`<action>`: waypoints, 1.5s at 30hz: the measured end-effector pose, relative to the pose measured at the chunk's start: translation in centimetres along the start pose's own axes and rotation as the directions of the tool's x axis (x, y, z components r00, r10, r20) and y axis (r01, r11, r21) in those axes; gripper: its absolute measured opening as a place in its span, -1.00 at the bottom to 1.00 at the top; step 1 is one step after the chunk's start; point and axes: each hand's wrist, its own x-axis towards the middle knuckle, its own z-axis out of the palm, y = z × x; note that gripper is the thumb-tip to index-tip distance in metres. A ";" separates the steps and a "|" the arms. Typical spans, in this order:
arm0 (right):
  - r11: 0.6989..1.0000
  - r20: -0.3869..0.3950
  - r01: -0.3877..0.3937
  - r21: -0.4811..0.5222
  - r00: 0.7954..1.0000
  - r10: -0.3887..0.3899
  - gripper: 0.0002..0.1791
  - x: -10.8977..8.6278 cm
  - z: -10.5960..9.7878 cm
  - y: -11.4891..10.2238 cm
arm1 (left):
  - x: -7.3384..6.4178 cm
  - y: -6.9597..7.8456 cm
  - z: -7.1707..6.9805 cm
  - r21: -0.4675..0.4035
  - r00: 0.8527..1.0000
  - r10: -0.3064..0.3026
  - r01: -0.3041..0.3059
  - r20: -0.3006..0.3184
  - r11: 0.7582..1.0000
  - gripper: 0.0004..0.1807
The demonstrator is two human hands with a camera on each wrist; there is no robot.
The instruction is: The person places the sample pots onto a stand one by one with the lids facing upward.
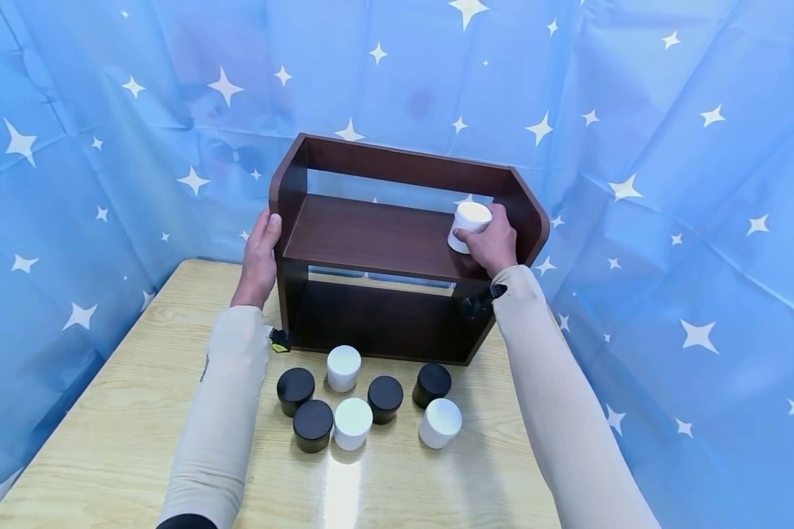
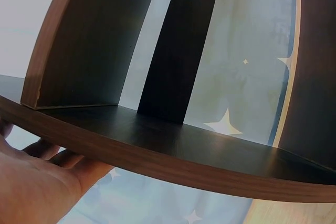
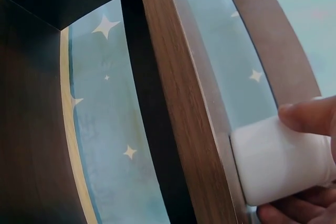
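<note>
A dark brown two-tier wooden shelf [image 1: 377,231] stands on the table. My left hand [image 1: 260,257] rests against the outside of its left side panel, the thumb near the front edge; in the left wrist view the fingers [image 2: 94,171] lie along that panel's outer face. On the right, my right hand [image 1: 492,242] grips a white lidded jar [image 1: 466,224] at the right end of the upper board. The right wrist view has the thumb on one side of this jar [image 3: 283,161] and fingers on the other, its base right at the board.
In front of the shelf, several black-lidded jars [image 1: 313,422] and three white jars [image 1: 440,421] stand on the light wooden table [image 1: 139,411]. The lower board [image 1: 377,316] lies under the upper one. A blue star-patterned curtain [image 1: 397,73] hangs behind and to both sides.
</note>
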 end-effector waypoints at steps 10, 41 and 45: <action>1.000 -0.027 -0.009 0.021 1.000 0.009 0.00 0.0 0.1 0.3 | -0.1 0.0 0.2 0.013 1.000 -0.007 0.007 0.003 1.000 -0.37; 0.989 -0.162 0.141 0.041 0.978 -0.133 0.04 -2.6 -3.9 -5.2 | 1.7 -3.0 -0.6 0.041 1.000 -0.002 0.003 -0.028 0.999 -0.38; 0.982 -0.157 0.183 0.053 0.972 -0.173 0.05 -4.0 -4.9 -5.0 | 1.0 -1.9 -0.2 0.025 1.000 0.001 0.000 -0.013 1.000 -0.38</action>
